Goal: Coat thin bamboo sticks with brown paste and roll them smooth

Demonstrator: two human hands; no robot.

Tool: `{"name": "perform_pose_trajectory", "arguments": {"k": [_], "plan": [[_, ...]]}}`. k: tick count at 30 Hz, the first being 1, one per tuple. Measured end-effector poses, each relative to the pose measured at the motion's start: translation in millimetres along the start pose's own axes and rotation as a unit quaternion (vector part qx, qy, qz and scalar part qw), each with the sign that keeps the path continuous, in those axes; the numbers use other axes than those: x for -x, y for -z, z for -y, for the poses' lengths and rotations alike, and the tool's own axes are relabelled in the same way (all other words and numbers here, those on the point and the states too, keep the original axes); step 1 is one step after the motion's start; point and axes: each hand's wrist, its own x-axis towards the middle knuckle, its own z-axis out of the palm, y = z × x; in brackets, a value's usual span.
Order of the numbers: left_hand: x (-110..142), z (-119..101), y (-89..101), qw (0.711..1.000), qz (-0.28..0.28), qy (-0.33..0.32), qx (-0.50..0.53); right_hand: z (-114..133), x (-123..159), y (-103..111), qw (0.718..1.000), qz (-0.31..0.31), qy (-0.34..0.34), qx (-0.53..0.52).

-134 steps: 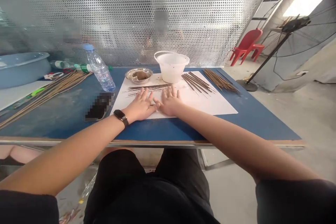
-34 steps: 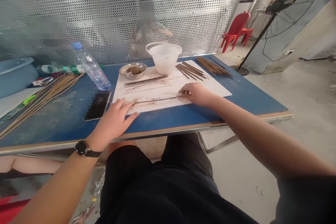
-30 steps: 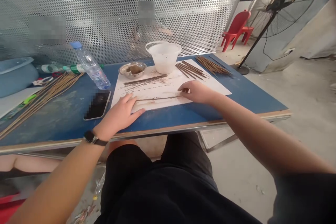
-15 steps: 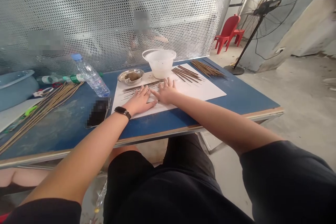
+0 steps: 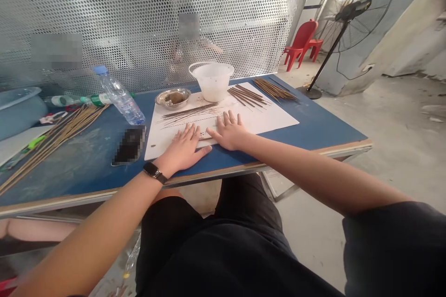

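Observation:
My left hand lies flat with fingers spread on the front left of a white board, its thumb reaching past the board's near edge. Flat beside it, to the right, rests my right hand, fingers also spread. A thin brown strip shows between the hands; the palms hide whatever lies under them. Just beyond the fingers is a loose bunch of thin dark sticks. Thicker brown coated sticks lie on the board's right half. At the board's back are a metal bowl with a brown lump and a white plastic bucket.
Left on the blue table are a phone, a leaning water bottle, long bare sticks and a blue basin. More brown sticks lie back right. A perforated metal screen stands behind.
Both hands have slid back toward me over the board and are slightly farther apart. More of the thin dark sticks beyond them now shows.

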Motion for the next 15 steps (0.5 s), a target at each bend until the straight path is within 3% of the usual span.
{"name": "perform_pose_trajectory", "arguments": {"k": [3,9,12,15], "plan": [[-7,0,-0.2,1.0,-0.005,0.025,0.007,-1,-6,-1,1.0,-0.004,-0.007,-0.003],[-56,19,10.6,0.995,0.017,0.095,0.02,-7,-57,14,1.0,0.005,0.004,0.008],[-78,30,18.8,0.997,0.016,0.076,0.018,-14,-77,35,0.998,0.045,0.026,0.022],[-94,37,22.7,1.0,-0.021,0.02,0.004,-21,-86,48,0.998,0.058,0.028,0.002]]}}
